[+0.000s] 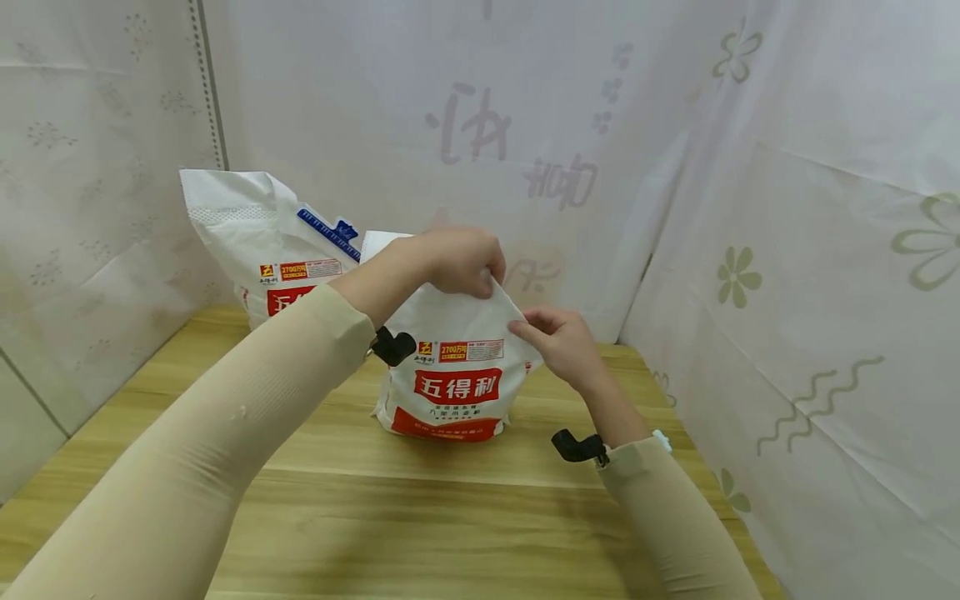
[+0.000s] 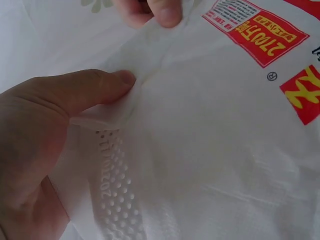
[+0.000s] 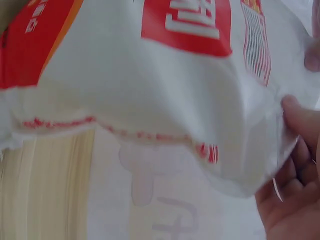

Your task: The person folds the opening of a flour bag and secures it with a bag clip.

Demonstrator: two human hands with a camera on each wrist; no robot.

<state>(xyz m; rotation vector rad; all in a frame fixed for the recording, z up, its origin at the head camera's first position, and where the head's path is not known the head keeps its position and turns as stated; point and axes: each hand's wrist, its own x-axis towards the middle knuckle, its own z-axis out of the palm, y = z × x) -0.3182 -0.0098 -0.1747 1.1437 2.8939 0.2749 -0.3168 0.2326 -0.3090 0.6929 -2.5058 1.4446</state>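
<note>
A white flour bag with red printed panels stands upright on the wooden table. At its top, my left hand grips the folded upper edge from above. In the left wrist view, the left thumb presses on the fold, beside a strip of embossed dots. Lower on the right side, my right hand pinches the bag's edge between thumb and fingers. Seen from the right wrist, the right thumb lies on the front face, with curled fingers behind the edge.
A second, similar white bag stands behind on the left, partly hidden by my left arm. A blue-and-white strip slants along its top right. The wooden table meets patterned white curtains at the back and sides.
</note>
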